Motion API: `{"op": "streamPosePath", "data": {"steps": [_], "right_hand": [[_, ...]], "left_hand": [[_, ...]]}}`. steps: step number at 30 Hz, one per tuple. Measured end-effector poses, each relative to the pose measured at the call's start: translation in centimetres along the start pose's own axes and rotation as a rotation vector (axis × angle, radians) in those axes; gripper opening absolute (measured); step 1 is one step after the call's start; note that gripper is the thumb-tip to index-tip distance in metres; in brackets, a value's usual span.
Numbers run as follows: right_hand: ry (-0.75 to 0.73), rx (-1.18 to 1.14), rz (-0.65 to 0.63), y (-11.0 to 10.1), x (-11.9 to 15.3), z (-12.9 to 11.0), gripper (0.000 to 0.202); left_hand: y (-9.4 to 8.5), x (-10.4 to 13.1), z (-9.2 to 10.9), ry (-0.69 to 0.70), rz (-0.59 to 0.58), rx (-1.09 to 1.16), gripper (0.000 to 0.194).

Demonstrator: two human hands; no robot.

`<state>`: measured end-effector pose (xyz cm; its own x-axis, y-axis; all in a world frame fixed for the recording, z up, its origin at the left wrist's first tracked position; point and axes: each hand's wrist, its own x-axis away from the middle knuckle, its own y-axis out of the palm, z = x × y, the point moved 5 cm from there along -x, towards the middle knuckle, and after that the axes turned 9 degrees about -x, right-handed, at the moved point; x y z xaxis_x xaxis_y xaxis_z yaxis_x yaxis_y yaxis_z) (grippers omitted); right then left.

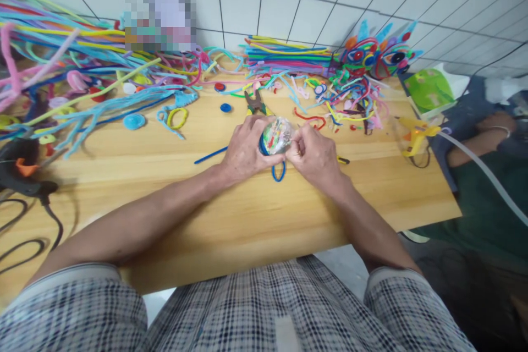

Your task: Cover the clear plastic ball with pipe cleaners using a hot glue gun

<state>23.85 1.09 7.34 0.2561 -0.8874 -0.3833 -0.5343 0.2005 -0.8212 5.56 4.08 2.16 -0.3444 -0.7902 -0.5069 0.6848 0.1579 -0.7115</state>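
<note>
My left hand (246,146) is wrapped round a round, shiny, see-through thing (279,136) with coloured patches; its kind is unclear. Blue pipe cleaner shows along its left edge, and a blue loop (279,172) hangs out below. At its right edge, the fingers of my right hand (312,153) are pinched together; what they grip is too small to make out. A straight blue pipe cleaner (211,154) sticks out to the left of my left hand. Just beyond my hands lie pliers (254,103) with their jaws apart, the handles partly hidden.
Heaps of coloured pipe cleaners (94,55) cover the back left, with a neat bundle (289,58) behind. Two decorated figures (375,58) stand at the back right. A yellow glue gun (416,135) lies right, a black one (25,168) left. Another person's arm (482,140) is at the right edge.
</note>
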Motion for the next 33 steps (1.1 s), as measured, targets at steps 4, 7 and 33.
{"op": "streamPosePath", "data": {"steps": [4, 7, 33], "right_hand": [[0.06, -0.076, 0.058, -0.2, -0.4, 1.6, 0.008], [0.098, -0.121, 0.184, -1.7, -0.7, 3.1, 0.009], [-0.074, 0.066, 0.065, 0.2, 0.9, -0.2, 0.009]], "left_hand": [[-0.1, 0.1, 0.0, 0.004, 0.005, 0.023, 0.088], [-0.3, 0.2, 0.1, 0.01, 0.011, 0.042, 0.093], [0.0, -0.2, 0.4, 0.013, -0.009, -0.014, 0.083]]}}
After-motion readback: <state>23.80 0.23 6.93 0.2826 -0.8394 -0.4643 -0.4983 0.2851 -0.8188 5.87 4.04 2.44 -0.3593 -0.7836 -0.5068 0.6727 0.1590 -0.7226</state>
